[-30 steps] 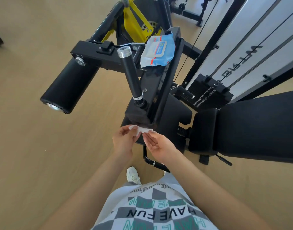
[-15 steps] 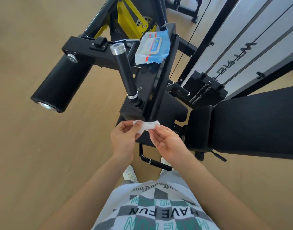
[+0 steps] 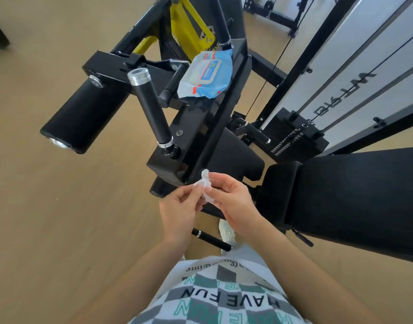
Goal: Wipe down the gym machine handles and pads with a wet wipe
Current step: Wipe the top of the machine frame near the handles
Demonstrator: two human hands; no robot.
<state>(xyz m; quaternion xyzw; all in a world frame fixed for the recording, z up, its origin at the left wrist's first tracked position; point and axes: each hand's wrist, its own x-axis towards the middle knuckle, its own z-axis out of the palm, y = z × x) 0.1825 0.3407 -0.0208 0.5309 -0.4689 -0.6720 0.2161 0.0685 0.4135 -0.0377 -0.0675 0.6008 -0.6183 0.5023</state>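
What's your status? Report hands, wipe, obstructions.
Left hand, right hand both pinch wipe, bunched. Wipe not on handle. Nothing between.

Left hand (image 3: 177,215) and right hand (image 3: 235,205) hide part of the wipe (image 3: 205,180); the backrest pad (image 3: 355,202) is cropped.

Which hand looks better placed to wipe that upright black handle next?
Probably the left hand. Both hands pinch the wipe, but the handle stands on the left hand's side, and the right hand would have to reach across.
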